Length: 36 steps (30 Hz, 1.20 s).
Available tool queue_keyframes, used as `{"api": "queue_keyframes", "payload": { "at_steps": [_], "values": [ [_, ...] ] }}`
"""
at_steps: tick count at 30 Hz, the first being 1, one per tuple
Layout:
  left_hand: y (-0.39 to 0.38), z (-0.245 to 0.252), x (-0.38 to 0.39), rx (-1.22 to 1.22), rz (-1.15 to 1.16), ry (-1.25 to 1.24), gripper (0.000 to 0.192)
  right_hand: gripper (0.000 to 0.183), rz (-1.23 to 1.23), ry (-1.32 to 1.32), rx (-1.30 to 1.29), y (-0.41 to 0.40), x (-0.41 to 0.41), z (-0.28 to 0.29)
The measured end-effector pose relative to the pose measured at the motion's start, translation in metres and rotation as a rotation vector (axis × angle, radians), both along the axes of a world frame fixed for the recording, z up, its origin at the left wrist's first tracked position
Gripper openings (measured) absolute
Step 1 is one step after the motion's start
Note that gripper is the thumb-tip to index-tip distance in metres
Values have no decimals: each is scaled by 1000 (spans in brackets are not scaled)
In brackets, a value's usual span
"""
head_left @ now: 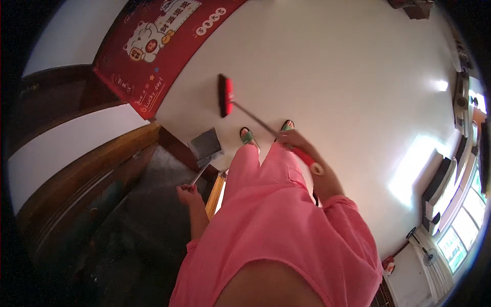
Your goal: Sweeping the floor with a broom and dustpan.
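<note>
My right hand (294, 140) grips the handle of a broom (226, 96), whose red head with dark bristles is over the pale floor in front of my feet. The red grip end with a ring lies along my right forearm. My left hand (189, 192) is closed around the thin handle of a dustpan (206, 145). The grey dustpan is low, left of my green sandals and beside a dark baseboard. Motion blurs the broom head slightly.
A red doormat (172, 46) with a cartoon cat lies at the upper left. Wooden door trim (147, 134) and a dark surface are on the left. A sofa (441, 188), a fan (430, 256) and windows (460, 234) stand along the right.
</note>
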State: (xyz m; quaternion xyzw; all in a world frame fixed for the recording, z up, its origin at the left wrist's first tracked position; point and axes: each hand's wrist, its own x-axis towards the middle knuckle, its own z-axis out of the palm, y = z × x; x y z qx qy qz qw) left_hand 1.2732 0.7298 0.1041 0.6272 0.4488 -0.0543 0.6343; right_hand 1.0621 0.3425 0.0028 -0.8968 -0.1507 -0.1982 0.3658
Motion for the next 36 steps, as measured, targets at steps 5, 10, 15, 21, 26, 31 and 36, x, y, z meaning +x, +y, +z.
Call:
{"api": "queue_keyframes", "payload": {
  "at_steps": [5,10,15,21,26,31,36],
  "values": [
    [-11,5,-11,-71,39,2,21,34,-943,1191,1381,-54,-106,94],
    [-46,15,-15,-128,81,-21,19,39,-1022,1235,1102,-78,-150,107],
    [-60,15,-18,-224,102,-75,18,56,-955,1301,1128,-36,-161,165],
    [-101,17,-16,-217,118,-81,20,52,-586,1283,1281,-1,-157,141],
    [-127,21,-17,-138,39,-91,21,45,-505,1463,967,-52,-177,114],
    [-138,34,-36,-151,7,-111,19,13,-707,1451,726,-146,-191,131],
    [-158,33,-45,-149,-10,-78,20,15,-820,1369,449,-197,-191,125]
  ]
}}
